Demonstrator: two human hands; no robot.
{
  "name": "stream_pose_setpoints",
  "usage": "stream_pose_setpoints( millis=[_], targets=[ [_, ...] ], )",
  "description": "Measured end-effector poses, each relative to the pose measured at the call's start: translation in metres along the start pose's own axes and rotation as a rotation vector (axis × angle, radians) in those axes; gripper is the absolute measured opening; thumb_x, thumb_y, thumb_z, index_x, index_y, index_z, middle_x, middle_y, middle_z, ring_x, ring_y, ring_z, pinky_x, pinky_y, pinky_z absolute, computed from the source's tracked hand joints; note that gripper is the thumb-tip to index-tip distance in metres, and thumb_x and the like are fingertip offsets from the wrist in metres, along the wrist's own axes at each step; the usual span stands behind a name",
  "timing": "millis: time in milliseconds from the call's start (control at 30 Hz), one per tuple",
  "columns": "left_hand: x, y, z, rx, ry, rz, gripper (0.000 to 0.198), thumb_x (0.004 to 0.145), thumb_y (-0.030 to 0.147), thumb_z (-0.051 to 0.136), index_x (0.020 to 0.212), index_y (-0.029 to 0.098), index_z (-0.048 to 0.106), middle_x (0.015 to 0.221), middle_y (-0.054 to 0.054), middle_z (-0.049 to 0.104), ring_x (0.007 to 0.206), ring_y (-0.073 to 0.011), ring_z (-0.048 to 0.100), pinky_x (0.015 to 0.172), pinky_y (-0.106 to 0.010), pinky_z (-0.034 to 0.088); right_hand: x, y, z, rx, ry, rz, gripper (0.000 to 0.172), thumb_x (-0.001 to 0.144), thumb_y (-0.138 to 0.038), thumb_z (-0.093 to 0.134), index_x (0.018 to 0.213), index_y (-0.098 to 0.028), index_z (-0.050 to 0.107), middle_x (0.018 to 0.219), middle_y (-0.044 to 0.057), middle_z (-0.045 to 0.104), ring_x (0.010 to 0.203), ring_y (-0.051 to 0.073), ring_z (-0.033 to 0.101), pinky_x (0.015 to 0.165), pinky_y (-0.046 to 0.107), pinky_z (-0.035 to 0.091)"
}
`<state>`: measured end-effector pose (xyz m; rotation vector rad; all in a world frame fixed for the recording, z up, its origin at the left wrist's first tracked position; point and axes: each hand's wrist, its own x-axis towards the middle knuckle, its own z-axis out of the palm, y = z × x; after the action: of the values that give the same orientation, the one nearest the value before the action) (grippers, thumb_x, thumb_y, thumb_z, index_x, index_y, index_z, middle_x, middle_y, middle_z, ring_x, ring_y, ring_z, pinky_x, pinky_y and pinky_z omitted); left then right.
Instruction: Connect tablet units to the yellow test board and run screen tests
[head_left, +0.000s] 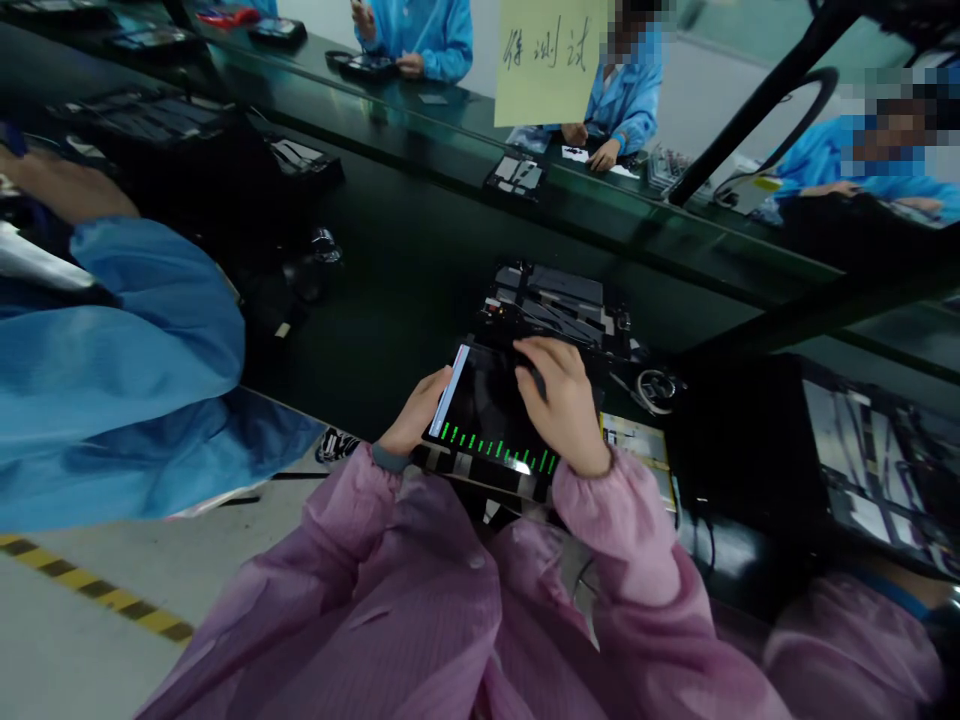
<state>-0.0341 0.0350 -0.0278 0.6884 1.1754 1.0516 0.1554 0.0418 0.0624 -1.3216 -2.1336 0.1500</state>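
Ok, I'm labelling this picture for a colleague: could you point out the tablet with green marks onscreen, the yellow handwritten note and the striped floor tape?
Tablet (487,400): head view, dark middle of the screen.
Yellow note (550,62): head view, middle of the paper.
Striped tape (97,588): head view, middle of the strip.

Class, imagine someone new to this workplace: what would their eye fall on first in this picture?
Probably the dark tablet near the centre, with bright green marks along its near edge, the left hand at its left side and the right hand over its screen. Next comes the pale yellow note with handwriting, at the top, right of centre. The large blue sleeve at far left also stands out.
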Motion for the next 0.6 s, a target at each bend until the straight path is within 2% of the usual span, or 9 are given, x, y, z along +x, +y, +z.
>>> stream_pose_setpoints(
  millis=[67,167,233,300,400,467,533,600],
  targets=[
    [0.0,-0.001,0.0,0.006,-0.082,0.067,0.046,0.069,0.051,0.075,0.101,0.018,0.07,0.088,-0.002,0.071,0.077,-0.018,0.065,0.069,-0.026,0.048,0.029,0.008,0.012,0.003,-0.067,0.043,0.026,0.092,-0.021,0.05,0.112,-0.015,0.065,0.109,0.012,0.067,0.106,0.026,0.057,0.095,0.041,0.045],
    [0.001,-0.002,-0.001,0.023,-0.126,0.112,0.044,0.065,0.038,0.079,0.104,0.019,0.069,0.091,-0.001,0.071,0.08,-0.0185,0.065,0.072,-0.027,0.049,0.064,0.017,0.031,0.041,-0.313,0.033,0.018,0.092,-0.023,0.054,0.099,-0.014,0.068,0.093,0.008,0.069,0.087,0.02,0.062,0.085,0.033,0.046],
    [0.002,-0.003,-0.001,0.035,-0.109,0.116,0.045,0.066,0.038,0.078,0.105,0.018,0.069,0.092,-0.002,0.071,0.081,-0.0191,0.065,0.073,-0.027,0.049,0.079,0.019,0.038,0.075,-0.452,-0.016,0.014,0.091,-0.021,0.056,0.092,-0.014,0.068,0.086,0.005,0.069,0.079,0.016,0.061,0.079,0.028,0.044],
    [0.003,-0.005,-0.002,0.043,-0.094,0.122,0.048,0.066,0.043,0.078,0.105,0.018,0.069,0.093,-0.003,0.072,0.082,-0.0199,0.065,0.074,-0.028,0.049,0.087,0.019,0.04,0.074,-0.508,-0.074,0.011,0.089,-0.016,0.057,0.088,-0.015,0.068,0.082,0.003,0.066,0.076,0.014,0.058,0.076,0.026,0.041],
    [0.006,-0.008,-0.005,0.082,-0.048,0.149,0.057,0.068,0.06,0.072,0.103,0.015,0.07,0.088,-0.005,0.072,0.083,-0.0212,0.065,0.074,-0.028,0.049,0.088,0.014,0.037,0.033,-0.499,-0.155,0.012,0.087,-0.011,0.055,0.084,-0.016,0.066,0.085,0.002,0.062,0.078,0.014,0.055,0.075,0.025,0.039],
    [0.007,-0.01,-0.007,0.125,-0.018,0.156,0.065,0.075,0.071,0.058,0.104,0.014,0.07,0.087,-0.006,0.072,0.084,-0.022,0.065,0.073,-0.029,0.048,0.082,0.008,0.032,0.016,-0.467,-0.206,0.012,0.086,-0.01,0.054,0.082,-0.016,0.063,0.089,0.003,0.059,0.082,0.014,0.053,0.075,0.025,0.038],
    [0.007,-0.011,-0.008,0.134,-0.013,0.148,0.071,0.08,0.076,0.044,0.106,0.015,0.069,0.089,-0.007,0.072,0.088,-0.0221,0.065,0.074,-0.028,0.048,0.067,0.001,0.024,0.021,-0.443,-0.244,0.013,0.085,-0.008,0.052,0.08,-0.017,0.06,0.087,0.003,0.057,0.083,0.015,0.052,0.075,0.025,0.038],
    [0.007,-0.011,-0.007,0.093,-0.04,0.126,0.076,0.081,0.079,0.037,0.11,0.016,0.068,0.091,-0.007,0.072,0.089,-0.0222,0.066,0.075,-0.028,0.049,0.043,-0.005,0.012,0.043,-0.444,-0.264,0.014,0.085,-0.007,0.05,0.079,-0.018,0.057,0.081,0.001,0.055,0.081,0.015,0.05,0.074,0.025,0.039]
  ],
)
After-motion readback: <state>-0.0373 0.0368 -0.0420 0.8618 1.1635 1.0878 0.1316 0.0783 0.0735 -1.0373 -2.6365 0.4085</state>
